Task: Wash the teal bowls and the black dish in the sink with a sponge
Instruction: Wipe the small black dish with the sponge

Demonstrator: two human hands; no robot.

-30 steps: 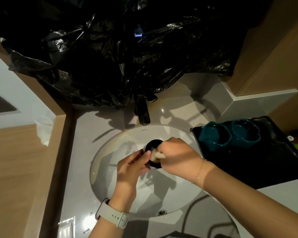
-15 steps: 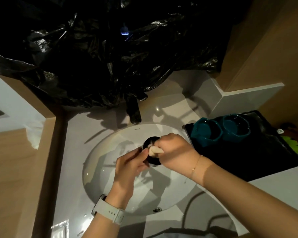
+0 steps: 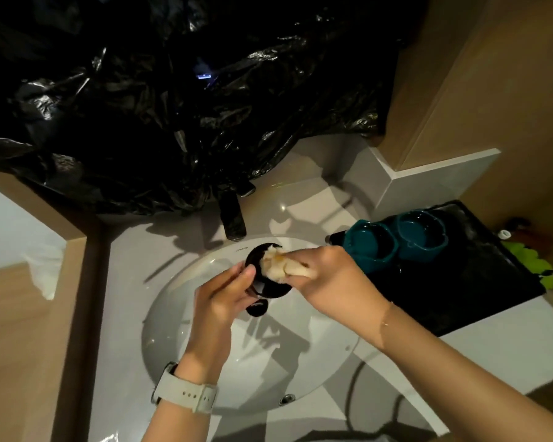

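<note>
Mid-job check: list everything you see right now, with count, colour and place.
black dish: 1, black, held over the sink
sponge: 1, pale yellow, pressed into the black dish
teal bowls: 2, teal, side by side on the black mat
sink: 1, white, centre of the counter
faucet: 1, dark, behind the sink
black mat: 1, black, right of the sink
plastic sheet: 1, black, covering the wall behind
watch: 1, white, on the left wrist
left hand: grips the black dish
right hand: grips the sponge
</note>
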